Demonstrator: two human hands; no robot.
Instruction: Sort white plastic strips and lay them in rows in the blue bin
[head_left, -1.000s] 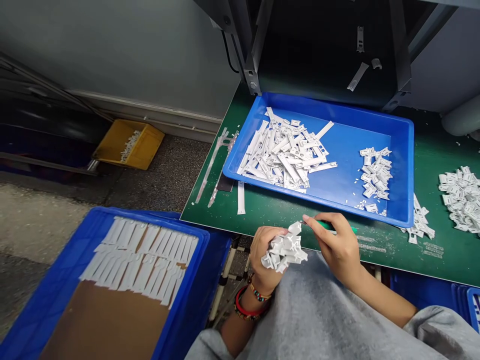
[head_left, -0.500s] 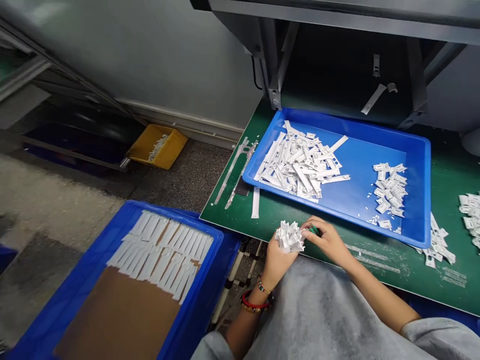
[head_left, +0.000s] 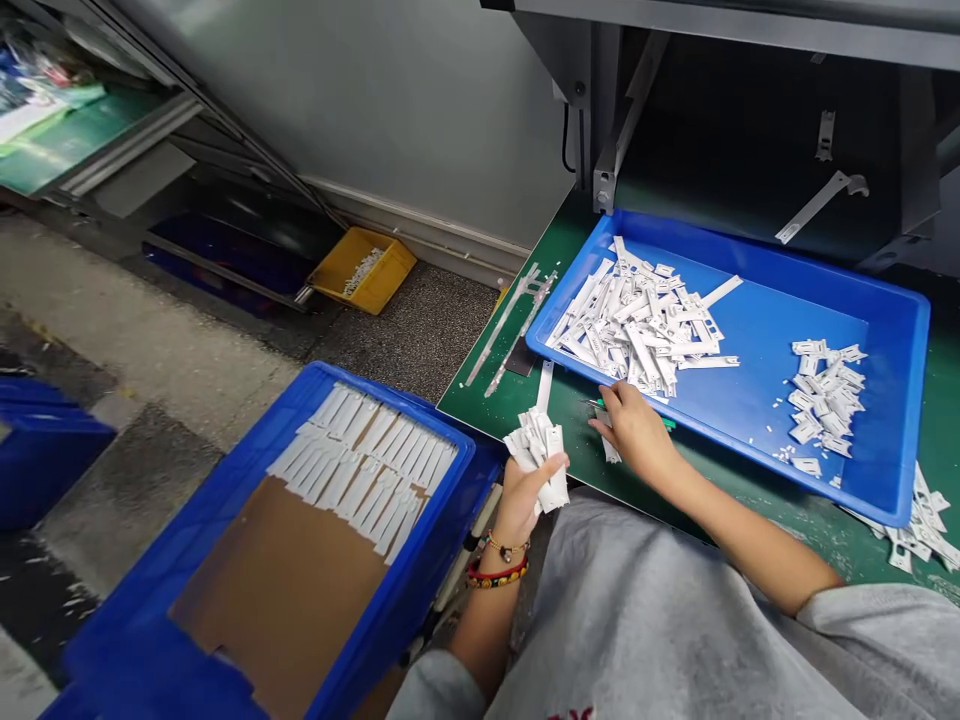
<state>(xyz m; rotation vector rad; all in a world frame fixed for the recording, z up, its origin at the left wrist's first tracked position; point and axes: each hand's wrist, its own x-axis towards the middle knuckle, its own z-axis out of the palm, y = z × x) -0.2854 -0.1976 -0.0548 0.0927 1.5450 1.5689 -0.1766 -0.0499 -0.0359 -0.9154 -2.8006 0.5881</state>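
Note:
My left hand [head_left: 525,490] is closed round a bundle of white plastic strips [head_left: 541,455], just off the front edge of the green table. My right hand [head_left: 634,432] is bent over the table beside the blue tray, fingers curled. A thin green tool [head_left: 669,424] runs under its palm and shows on both sides; its kind is hidden. Below the right thumb is a single white strip [head_left: 610,449]; whether the fingers touch it I cannot tell. The blue tray [head_left: 892,400] holds a heap of white strips [head_left: 652,320] at left and smaller white clips [head_left: 825,400] at right.
To the left, a blue crate [head_left: 315,372] carries a cardboard sheet [head_left: 292,590] with rows of flat white strips [head_left: 360,460]. A yellow bin [head_left: 390,275] stands on the floor. A grey metal shelf frame [head_left: 606,110] rises behind the tray. More white pieces [head_left: 911,540] lie at the right.
My hands have moved apart; the right went forward to the tabletop. The bundle in my left hand has turned, showing the strips' long sides. The view has shifted left.

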